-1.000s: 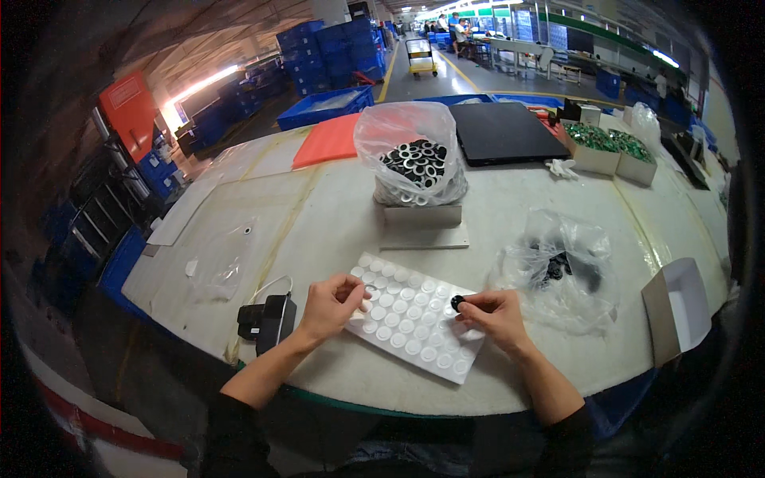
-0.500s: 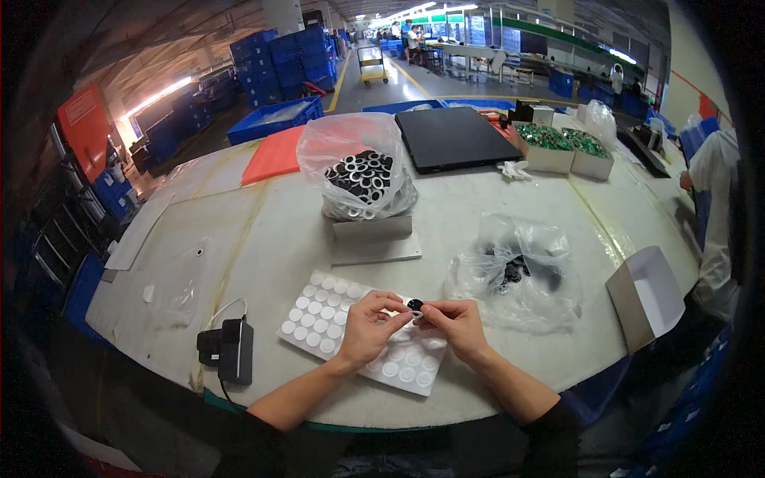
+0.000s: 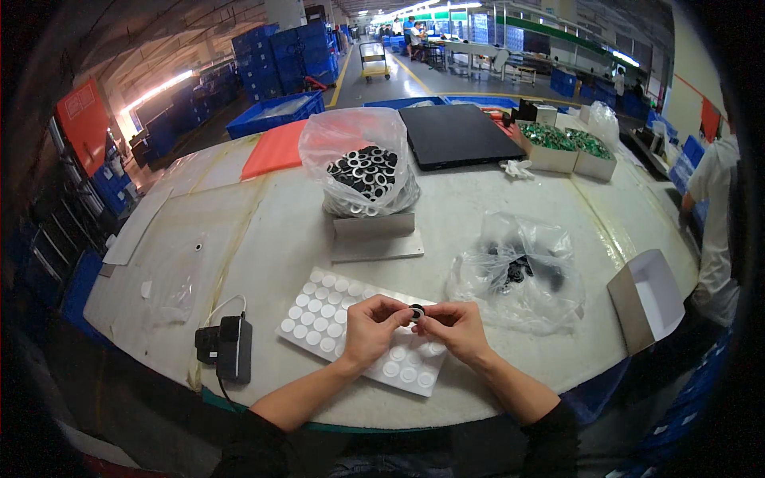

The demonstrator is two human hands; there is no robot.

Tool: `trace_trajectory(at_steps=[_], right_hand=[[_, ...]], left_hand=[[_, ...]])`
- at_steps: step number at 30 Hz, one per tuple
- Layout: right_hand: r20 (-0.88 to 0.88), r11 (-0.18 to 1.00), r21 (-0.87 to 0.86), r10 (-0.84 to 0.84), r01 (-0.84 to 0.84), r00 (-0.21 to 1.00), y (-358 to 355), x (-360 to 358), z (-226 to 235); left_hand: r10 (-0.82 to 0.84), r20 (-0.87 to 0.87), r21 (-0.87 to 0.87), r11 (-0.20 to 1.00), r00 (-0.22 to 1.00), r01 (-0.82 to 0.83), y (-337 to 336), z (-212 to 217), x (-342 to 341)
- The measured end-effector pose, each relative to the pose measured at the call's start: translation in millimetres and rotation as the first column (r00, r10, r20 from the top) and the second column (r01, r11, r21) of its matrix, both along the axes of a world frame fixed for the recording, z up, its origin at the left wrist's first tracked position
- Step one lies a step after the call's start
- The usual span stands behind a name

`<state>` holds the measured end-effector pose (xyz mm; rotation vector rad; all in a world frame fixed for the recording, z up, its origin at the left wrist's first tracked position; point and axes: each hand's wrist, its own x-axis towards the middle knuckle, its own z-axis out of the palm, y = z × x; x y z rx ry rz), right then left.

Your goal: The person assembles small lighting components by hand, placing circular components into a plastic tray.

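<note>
My left hand (image 3: 371, 330) and my right hand (image 3: 460, 330) meet above a white tray (image 3: 421, 391). Between their fingertips they pinch a small black and white ring (image 3: 417, 312); my fingers hide part of it. Rows of round white discs (image 3: 320, 324) fill the tray, which lies at a slant under my hands. Beyond it, an open clear plastic bag (image 3: 317, 137) full of black and white rings (image 3: 368, 174) rests on a box. To the right lies another clear bag (image 3: 470, 296) with small black parts (image 3: 518, 273) inside.
A black power adapter (image 3: 234, 350) with a cable sits left of the tray. At right stands an open white carton (image 3: 649, 299). Along the back are a red sheet (image 3: 272, 150), a black flat case (image 3: 462, 137) and boxes of green circuit boards (image 3: 550, 137). Another person's sleeve (image 3: 713, 179) shows far right.
My fingertips have brought the black part and white ring together and turned them; they now look like one piece. Both hands have otherwise stayed nearly in place over the tray.
</note>
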<state>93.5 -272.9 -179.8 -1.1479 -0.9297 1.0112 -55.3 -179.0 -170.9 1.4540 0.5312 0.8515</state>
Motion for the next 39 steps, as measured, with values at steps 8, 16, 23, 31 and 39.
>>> trace_trajectory(at_steps=[8, 16, 23, 31, 39], right_hand=[[-0.018, 0.999, 0.037, -0.027, 0.027, 0.999, 0, 3, -9], [0.025, 0.988, 0.049, -0.145, 0.144, 0.989, -1, -3, -9], [0.41, 0.998, 0.041, -0.054, 0.041, 0.91, -4, 8, -11], [-0.01, 0.989, 0.014, -0.145, 0.145, 0.989, 0, -5, 1], [0.393, 0.999, -0.044, -0.009, 0.029, 0.919, -3, 18, 0]], left_hand=[[-0.177, -0.035, -0.124, 0.977, 0.984, 0.171, 3, 2, -6], [-0.035, -0.001, 0.152, 0.988, 0.999, 0.035, -9, -7, 1], [-0.242, -0.301, 0.247, 0.914, 0.922, 0.321, 15, 16, -9], [-0.194, 0.015, -0.084, 0.977, 0.981, 0.195, -1, 9, -5], [-0.321, -0.149, 0.243, 0.905, 0.935, 0.349, 5, 6, -5]])
